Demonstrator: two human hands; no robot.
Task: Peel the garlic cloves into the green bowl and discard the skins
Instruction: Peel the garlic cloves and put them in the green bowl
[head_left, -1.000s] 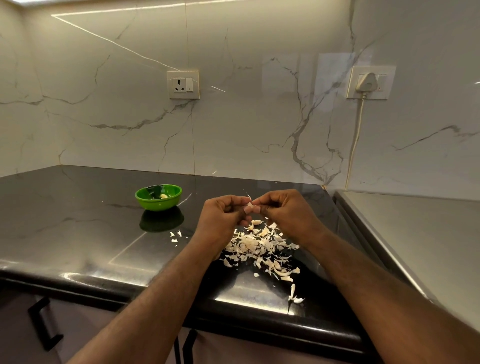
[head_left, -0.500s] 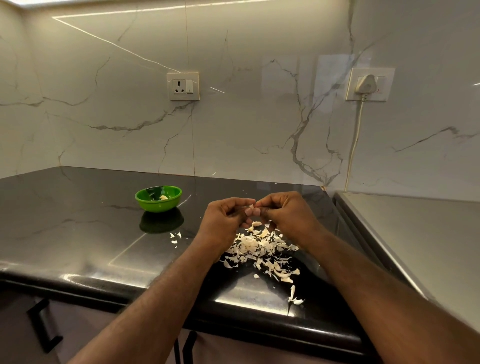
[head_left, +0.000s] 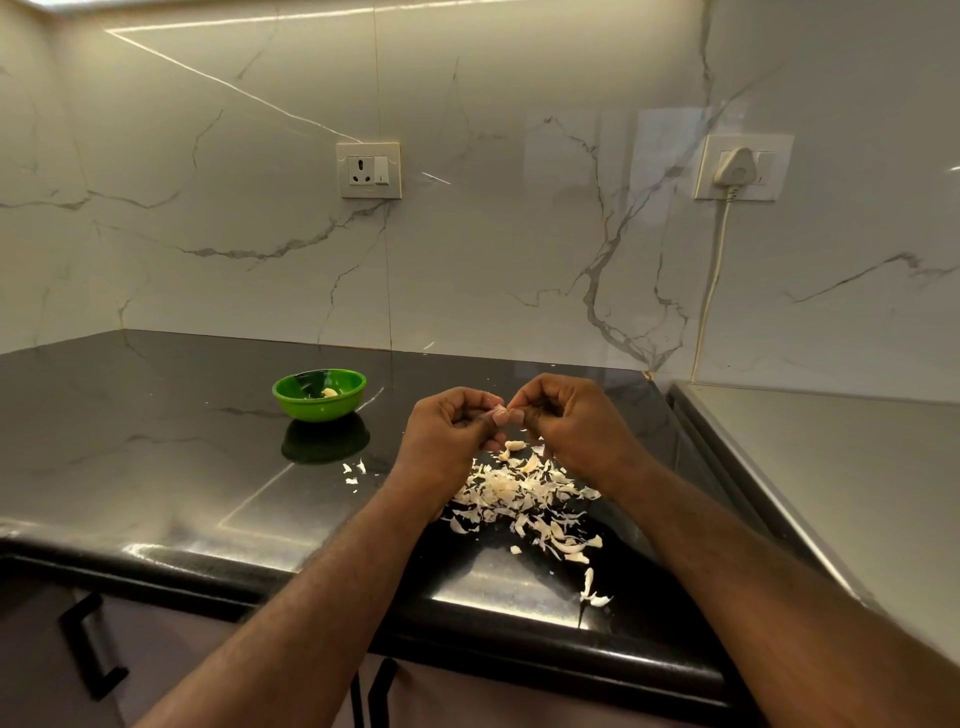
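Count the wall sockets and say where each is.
2. One socket is on the wall behind the green bowl, empty; the other socket is farther right, holding a white plug. None seem hidden.

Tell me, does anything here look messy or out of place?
Garlic skins lie scattered on the black countertop, not yet discarded; a few flakes stray near the green bowl. Nothing looks damaged.

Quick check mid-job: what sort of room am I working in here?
Most likely a home kitchen: a polished black stone countertop, a white veined marble-look wall with a white switched socket, and black cabinet handles below the counter edge.
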